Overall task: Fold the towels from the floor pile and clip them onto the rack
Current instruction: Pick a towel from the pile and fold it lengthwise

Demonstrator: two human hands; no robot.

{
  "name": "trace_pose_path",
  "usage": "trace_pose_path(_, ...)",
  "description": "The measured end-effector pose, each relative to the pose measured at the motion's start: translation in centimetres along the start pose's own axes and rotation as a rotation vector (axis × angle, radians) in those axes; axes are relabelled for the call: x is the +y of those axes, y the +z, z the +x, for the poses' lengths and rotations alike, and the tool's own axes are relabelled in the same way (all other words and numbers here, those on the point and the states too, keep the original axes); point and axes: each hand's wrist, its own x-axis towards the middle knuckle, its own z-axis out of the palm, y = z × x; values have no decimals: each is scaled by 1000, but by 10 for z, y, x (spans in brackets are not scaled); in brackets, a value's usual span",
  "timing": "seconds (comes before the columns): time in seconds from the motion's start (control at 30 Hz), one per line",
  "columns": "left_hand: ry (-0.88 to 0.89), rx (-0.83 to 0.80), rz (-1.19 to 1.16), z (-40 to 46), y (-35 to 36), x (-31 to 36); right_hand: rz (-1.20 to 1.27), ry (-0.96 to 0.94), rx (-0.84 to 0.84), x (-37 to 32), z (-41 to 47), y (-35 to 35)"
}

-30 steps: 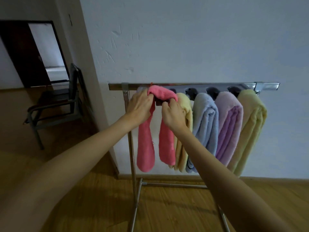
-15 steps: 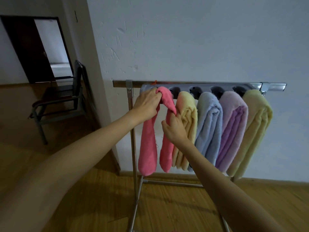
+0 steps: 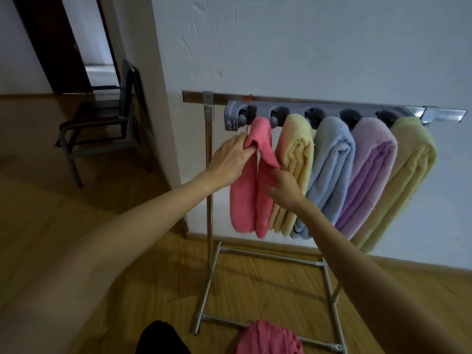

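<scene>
A dark metal chair (image 3: 102, 123) stood to my left on the wooden floor (image 3: 76, 226), its back close against the corner of the white wall (image 3: 332, 47); behind it a dark door frame (image 3: 51, 47) opened onto a brighter room; the wall bore scuff marks.

I count five towels (image 3: 329, 169) hanging on one rack (image 3: 316, 103), one more, perhaps, on the floor (image 3: 268, 338), one chair (image 3: 102, 129), two hands (image 3: 229, 159).
</scene>
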Motion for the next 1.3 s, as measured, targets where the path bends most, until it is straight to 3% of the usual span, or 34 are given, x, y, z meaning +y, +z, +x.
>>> trace_pose_path(0.17, -14, 15, -146, -40, 25, 4, 1, -41, 19, 10, -6, 13)
trace_pose_path(0.43, -175, -241, -385, -114, 91, -1, -260, -73, 115, 30, -26, 51)
trace_pose_path(0.8, -209, -452, -493, -126, 131, 21, -253, 22, -97, 76, -45, 99)
trace_pose_path(0.97, -473, -381, -411, -132, 145, 22, -271, 2, -161, 91, -55, 107)
trace_pose_path(1.13, -320, -509, -430, -136, 147, 33, -253, -73, -177, 88, -61, 108)
trace_pose_path(1.3, -211, -609, -460, -148, 155, 40, -186, -24, -227, 92, -66, 111)
